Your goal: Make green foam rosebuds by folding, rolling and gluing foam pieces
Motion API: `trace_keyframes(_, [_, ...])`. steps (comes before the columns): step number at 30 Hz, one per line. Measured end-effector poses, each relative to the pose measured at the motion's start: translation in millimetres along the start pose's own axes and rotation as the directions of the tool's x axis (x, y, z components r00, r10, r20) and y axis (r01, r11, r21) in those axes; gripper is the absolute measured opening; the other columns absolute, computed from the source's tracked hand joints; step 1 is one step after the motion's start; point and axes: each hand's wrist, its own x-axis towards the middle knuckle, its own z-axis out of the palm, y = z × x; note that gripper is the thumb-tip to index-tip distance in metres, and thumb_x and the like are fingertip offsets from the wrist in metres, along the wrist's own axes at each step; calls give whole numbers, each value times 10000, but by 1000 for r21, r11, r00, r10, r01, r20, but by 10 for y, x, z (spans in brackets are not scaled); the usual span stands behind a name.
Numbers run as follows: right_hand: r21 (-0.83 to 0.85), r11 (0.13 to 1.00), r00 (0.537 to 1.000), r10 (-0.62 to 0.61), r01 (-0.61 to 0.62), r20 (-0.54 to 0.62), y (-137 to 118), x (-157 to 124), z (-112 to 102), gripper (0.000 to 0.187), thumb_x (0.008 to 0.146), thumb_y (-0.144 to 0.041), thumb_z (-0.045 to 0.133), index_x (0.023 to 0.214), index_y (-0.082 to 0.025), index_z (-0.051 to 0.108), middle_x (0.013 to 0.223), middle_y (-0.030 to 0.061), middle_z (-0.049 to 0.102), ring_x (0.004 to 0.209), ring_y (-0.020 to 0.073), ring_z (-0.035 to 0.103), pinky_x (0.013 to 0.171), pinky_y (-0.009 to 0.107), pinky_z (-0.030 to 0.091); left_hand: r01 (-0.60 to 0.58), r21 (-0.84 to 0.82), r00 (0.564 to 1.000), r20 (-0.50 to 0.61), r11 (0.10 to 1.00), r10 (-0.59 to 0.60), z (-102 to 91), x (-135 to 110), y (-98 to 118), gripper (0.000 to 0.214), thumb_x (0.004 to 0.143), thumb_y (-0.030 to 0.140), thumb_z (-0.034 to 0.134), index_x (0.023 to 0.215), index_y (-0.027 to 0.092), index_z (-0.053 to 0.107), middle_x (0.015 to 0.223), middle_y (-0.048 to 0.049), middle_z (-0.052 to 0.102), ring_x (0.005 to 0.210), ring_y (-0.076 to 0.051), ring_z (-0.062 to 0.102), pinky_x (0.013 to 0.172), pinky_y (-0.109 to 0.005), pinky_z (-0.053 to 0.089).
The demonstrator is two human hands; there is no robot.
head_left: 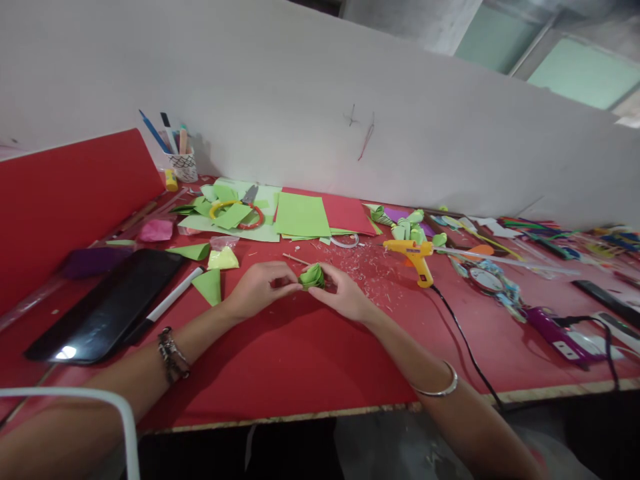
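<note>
A small rolled green paper flower (pixel 312 277) is between my two hands, just above the red tabletop. My right hand (pixel 344 291) grips it from the right, fingers behind and thumb in front. From the left, my left hand (pixel 264 285) pinches at its edge with thumb and index finger together. Right behind the flower lies a thin stick (pixel 296 259). Near my left hand are a green paper cone (pixel 208 287), a small bag of yellow material (pixel 223 257) and a black-and-white marker (pixel 173 297).
A yellow glue gun (pixel 414 259) with a black cord lies to the right, near scattered scraps. Scissors (pixel 240 212) and green paper sheets (pixel 302 215) are at the back. A black phone (pixel 107 307) lies left; a purple power strip (pixel 563 337) sits far right.
</note>
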Motion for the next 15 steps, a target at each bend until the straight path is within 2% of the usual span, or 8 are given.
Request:
trace_keyframes(7, [-33, 999, 1000, 3, -2, 17, -8, -17, -5, 252, 768, -224, 501, 1015, -174, 500, 1008, 60, 561, 930, 154, 531, 834, 301, 419, -34, 34, 999, 24, 999, 34, -2, -5, -10, 180, 783, 285, 543, 669, 146, 542, 595, 23, 510, 549, -84, 440, 525, -178, 352])
trace_keyframes(15, [-42, 999, 1000, 8, -7, 19, 2, -7, -11, 279, 769, -250, 506, 1038, -179, 498, 1050, 66, 551, 960, 161, 521, 851, 310, 412, -116, 95, 991, 78, 989, 109, -14, 5, -4, 162, 826, 245, 483, 725, 155, 572, 664, 6, 556, 627, -99, 491, 587, -183, 372])
